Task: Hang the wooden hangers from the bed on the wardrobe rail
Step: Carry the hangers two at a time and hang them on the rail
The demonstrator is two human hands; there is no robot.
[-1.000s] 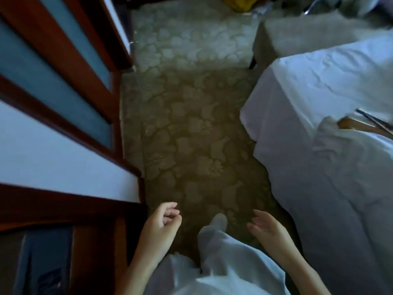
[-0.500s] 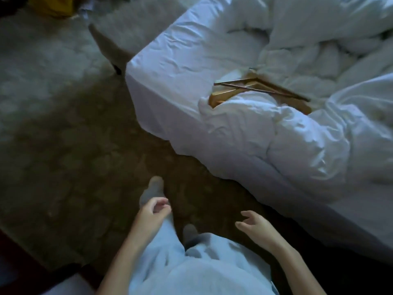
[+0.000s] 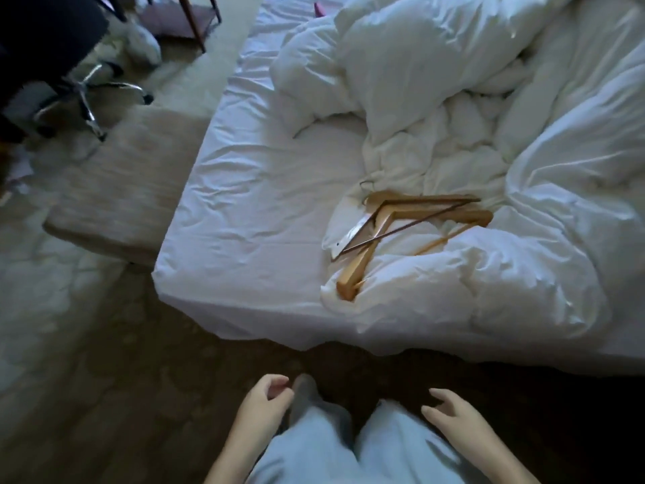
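The wooden hangers (image 3: 412, 221) lie crossed in a loose pile on the bed (image 3: 251, 204), toward one o'clock from the person, nested in a fold of the rumpled duvet (image 3: 523, 274) that likely keeps them from sliding. Both hands hang at six o'clock, well apart from the pile and empty: the left hand (image 3: 265, 406) loosely curled, the right hand (image 3: 453, 417) relaxed and splayed, probably ready to reach

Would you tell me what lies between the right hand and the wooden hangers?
Head view: from the right hand, dark carpet, then the bed's edge and a duvet fold before the wooden hangers.
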